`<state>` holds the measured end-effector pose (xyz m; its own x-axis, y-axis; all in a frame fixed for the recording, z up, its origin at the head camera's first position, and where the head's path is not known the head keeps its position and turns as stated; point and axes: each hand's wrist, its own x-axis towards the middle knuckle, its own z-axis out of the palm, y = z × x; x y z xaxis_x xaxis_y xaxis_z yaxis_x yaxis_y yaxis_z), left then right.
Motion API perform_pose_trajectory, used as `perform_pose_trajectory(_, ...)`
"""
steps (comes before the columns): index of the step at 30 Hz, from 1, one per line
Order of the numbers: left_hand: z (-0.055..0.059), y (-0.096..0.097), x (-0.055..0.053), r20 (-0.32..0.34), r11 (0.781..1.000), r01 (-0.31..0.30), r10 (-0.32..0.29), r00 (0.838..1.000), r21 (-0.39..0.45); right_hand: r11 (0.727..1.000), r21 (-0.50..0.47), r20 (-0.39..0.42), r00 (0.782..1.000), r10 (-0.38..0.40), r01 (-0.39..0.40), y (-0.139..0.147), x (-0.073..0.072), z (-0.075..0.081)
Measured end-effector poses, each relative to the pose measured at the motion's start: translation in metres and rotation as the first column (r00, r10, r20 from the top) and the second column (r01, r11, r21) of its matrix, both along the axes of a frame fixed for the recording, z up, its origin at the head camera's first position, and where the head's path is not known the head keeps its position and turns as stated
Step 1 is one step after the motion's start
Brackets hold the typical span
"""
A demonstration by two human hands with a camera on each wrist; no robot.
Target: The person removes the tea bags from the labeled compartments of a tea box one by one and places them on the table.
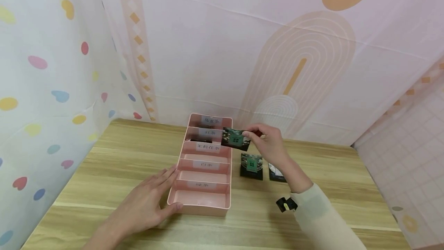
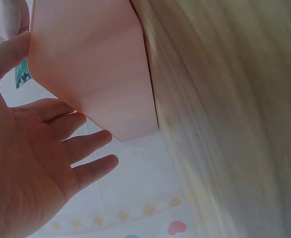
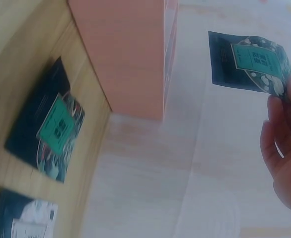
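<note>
A pink box (image 1: 202, 210) with several labelled compartments stands lengthwise on the table. My right hand (image 1: 268, 142) pinches a dark tea sachet (image 1: 236, 139) with a green label by its edge, raised at the box's right side. In the right wrist view that tea sachet (image 3: 250, 62) hangs above the box's level, away from the table. My left hand (image 1: 147, 200) lies along the box's near left side, fingers extended and thumb at the front corner. The left wrist view shows its fingers (image 2: 88, 146) spread beside the pink wall.
Right of the box lie a second green-labelled sachet (image 1: 251, 166) and a white-labelled one (image 1: 276, 173), partly behind my right forearm. Dark sachets (image 1: 201, 138) sit in the far compartments. Patterned cloth (image 1: 194, 49) hangs behind the wooden table (image 1: 138, 153).
</note>
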<state>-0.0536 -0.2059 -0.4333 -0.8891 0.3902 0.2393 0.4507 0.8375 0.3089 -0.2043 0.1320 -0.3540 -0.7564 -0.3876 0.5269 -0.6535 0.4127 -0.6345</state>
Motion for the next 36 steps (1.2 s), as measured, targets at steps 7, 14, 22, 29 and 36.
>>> perform_pose_trajectory(7,0.000,0.000,-0.001,0.010,1.000,0.001,-0.001,1.000,-0.003,0.999,0.001,-0.025,0.999,-0.045,0.045,0.025,0.000,-0.002)
perform_pose_trajectory(14,0.000,-0.001,0.000,0.011,1.000,-0.001,0.001,1.000,-0.004,0.995,-0.028,-0.021,0.995,-0.095,0.094,0.046,0.000,-0.006)
perform_pose_trajectory(22,0.001,0.000,-0.001,0.004,1.000,-0.001,0.001,1.000,-0.004,0.984,-0.028,-0.003,0.985,-0.175,0.175,0.070,0.001,-0.011)
perform_pose_trajectory(29,0.002,-0.001,0.000,0.002,1.000,-0.003,0.003,1.000,-0.002,0.972,-0.016,0.018,0.972,-0.235,0.235,0.091,0.003,-0.010)
perform_pose_trajectory(36,0.002,0.000,0.000,0.010,1.000,-0.002,0.002,1.000,-0.006,0.951,0.005,0.068,0.949,-0.309,0.309,0.115,0.007,-0.011)
